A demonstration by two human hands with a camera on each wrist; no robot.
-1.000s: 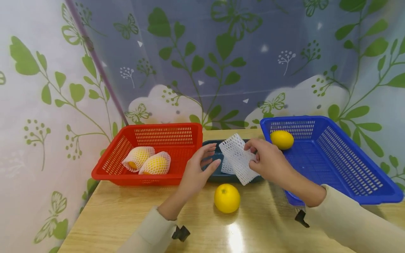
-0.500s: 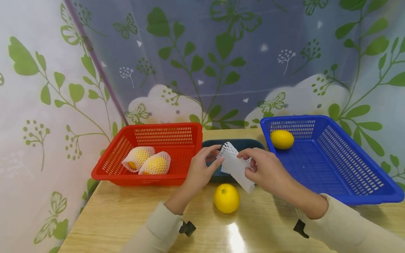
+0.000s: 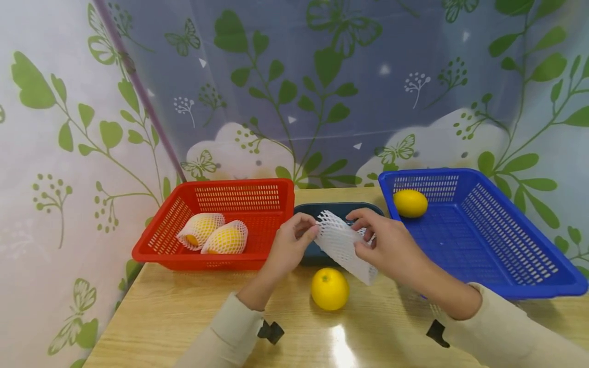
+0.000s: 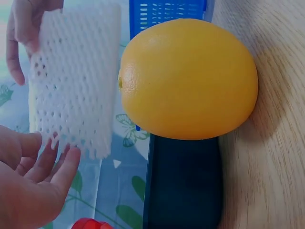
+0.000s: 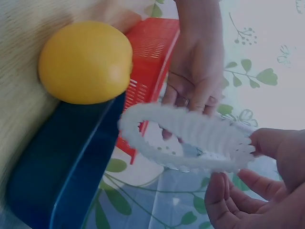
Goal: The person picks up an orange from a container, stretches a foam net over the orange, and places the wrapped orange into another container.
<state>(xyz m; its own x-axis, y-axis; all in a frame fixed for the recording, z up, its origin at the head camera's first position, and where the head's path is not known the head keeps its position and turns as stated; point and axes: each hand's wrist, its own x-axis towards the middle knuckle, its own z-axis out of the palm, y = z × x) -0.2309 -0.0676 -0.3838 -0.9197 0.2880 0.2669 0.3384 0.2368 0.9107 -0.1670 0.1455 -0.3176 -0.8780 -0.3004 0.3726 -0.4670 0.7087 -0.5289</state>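
Observation:
A white foam net sleeve (image 3: 342, 245) hangs between both hands above the dark teal tray (image 3: 309, 257). The left hand (image 3: 290, 246) pinches its upper left end between thumb and fingers. The right hand (image 3: 388, 240) grips the other side with thumb and curled fingers. In the right wrist view the sleeve (image 5: 200, 133) shows a rounded opening. A yellow round fruit (image 3: 330, 289) rests on the table just in front of the tray, touched by neither hand; it looms large in the left wrist view (image 4: 190, 78).
On the left, a red basket (image 3: 213, 263) holds two yellow fruits in white nets (image 3: 201, 230). On the right, a blue basket (image 3: 488, 240) has one bare yellow fruit (image 3: 410, 203) in its back left corner. A patterned curtain (image 3: 294, 102) stands behind the table.
The left hand, earlier apart from the sleeve, now pinches its end. The sleeve has shifted slightly lower, its netting spread wider than half a second ago. The fruits and baskets have stayed put.

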